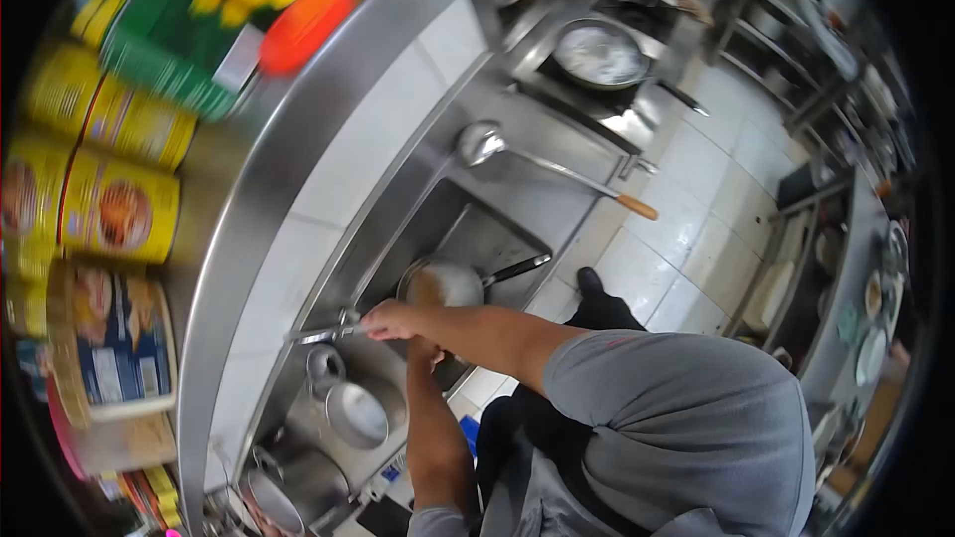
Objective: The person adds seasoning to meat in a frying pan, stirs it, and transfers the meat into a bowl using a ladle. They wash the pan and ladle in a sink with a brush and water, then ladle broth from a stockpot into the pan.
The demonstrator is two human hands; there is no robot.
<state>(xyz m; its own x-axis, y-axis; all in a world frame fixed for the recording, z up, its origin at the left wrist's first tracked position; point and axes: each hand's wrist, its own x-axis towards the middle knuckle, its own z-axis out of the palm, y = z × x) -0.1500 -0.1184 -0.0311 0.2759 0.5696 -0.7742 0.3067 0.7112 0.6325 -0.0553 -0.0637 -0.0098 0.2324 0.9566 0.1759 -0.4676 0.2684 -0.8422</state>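
My right hand (pixel 391 320) reaches across to the metal tap (pixel 343 328) over the sink, its fingers closed at the tap's end. My left forearm passes beneath the right one. A blurred brown shape, apparently my left hand (pixel 428 288), is inside a pan (pixel 460 283) in the sink basin (pixel 438 224); its fingers cannot be made out. The pan's black handle points to the upper right. A ladle (pixel 567 174) with a wooden handle end lies on the steel counter beside the basin.
A frying pan (pixel 601 53) with whitish contents sits on the stove at the top. Metal pots (pixel 356 415) stand below the tap. Yellow cans (pixel 121 204) and tubs line the shelf at left. Tiled floor (pixel 686 199) and steel racks lie to the right.
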